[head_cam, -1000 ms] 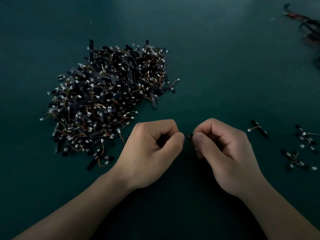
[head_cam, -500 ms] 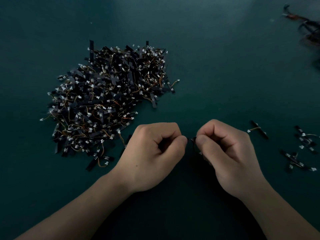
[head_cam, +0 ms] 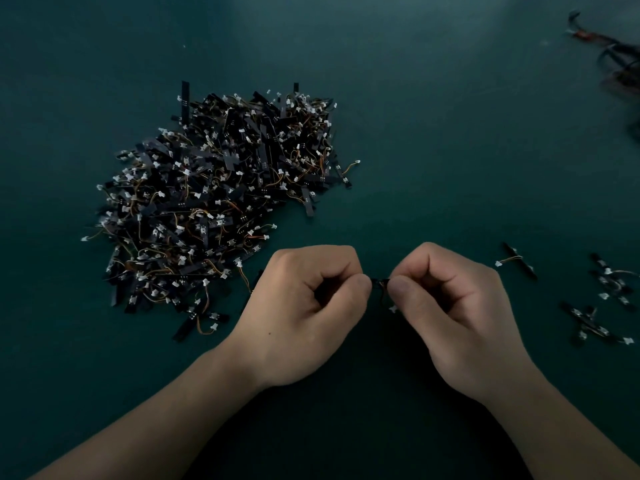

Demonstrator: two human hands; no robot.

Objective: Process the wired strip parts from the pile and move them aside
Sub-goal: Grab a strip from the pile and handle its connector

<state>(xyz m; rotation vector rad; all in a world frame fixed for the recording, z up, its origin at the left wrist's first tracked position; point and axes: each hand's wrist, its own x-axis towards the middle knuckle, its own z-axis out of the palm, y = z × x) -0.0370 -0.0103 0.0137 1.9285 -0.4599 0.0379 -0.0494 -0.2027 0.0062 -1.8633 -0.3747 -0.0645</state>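
Observation:
A big pile of black strip parts with orange wires and white plugs lies on the dark green table, left of centre. My left hand and my right hand meet in front of it, fingers curled. Between their thumbs and forefingers they pinch one small wired strip part; its white plug hangs below my right thumb. Most of that part is hidden by the fingers.
Several loose strip parts lie to the right: one just beyond my right hand, a small group near the right edge. A dark tangle of cables sits at the far right corner. The green table stretches behind.
Both hands have stayed in place, pinching the part; the gap between thumbs has narrowed slightly and the white plug now shows below my right thumb.

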